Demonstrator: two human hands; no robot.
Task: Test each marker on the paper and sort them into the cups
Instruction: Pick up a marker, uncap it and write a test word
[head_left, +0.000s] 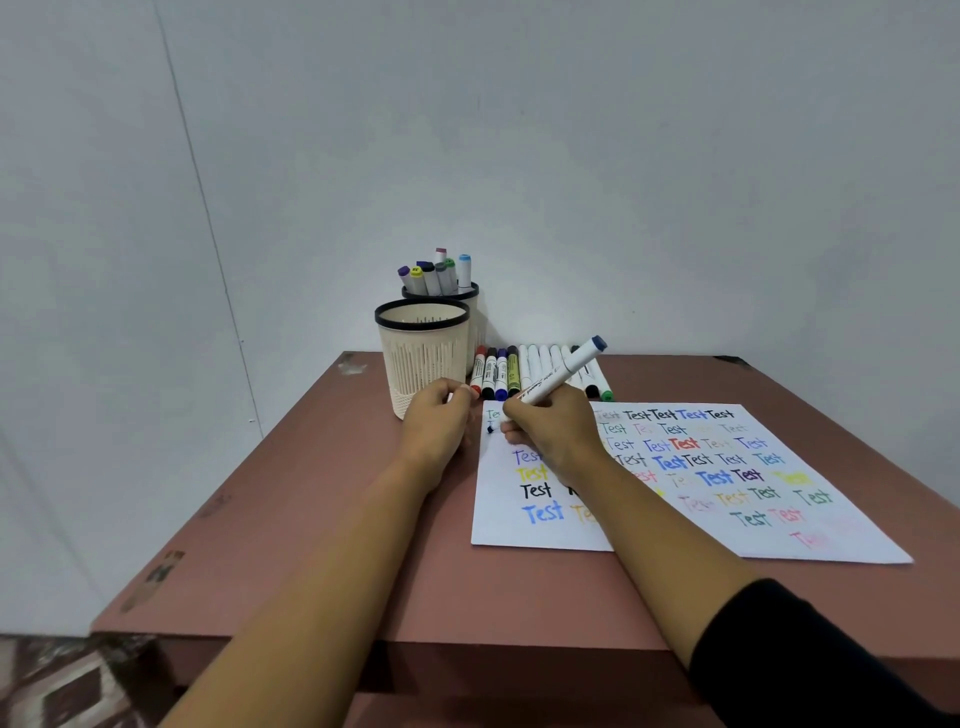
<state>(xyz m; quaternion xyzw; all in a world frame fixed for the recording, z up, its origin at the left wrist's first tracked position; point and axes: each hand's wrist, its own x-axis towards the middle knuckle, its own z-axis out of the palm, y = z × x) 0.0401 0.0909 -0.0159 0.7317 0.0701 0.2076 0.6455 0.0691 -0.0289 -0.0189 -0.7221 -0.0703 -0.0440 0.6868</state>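
Table (311, 519): one, brown-red; everything I'm watching sits at its far end.
Paper (498, 483): one sheet, right of centre, already crowded with "Test" in many colours.
Cups: two. The front cup (423, 358) shows no markers above its rim; the rear cup (470, 296), touching it from behind, holds seven.
Marker row (519, 371): about eleven lying side by side between cups and paper, though some are hidden behind the one in use.
Right hand (550, 431): clenched round the white marker (563, 371), whose blue tip (491, 428) is on the sheet's top-left corner.
Left hand (436, 421): curled beside the front cup, pinching a small pale piece, probably the cap (460, 391).
Step in hand: I'd write short and light in that last free gap, clear of neighbouring words, so the ink can be judged on its own.
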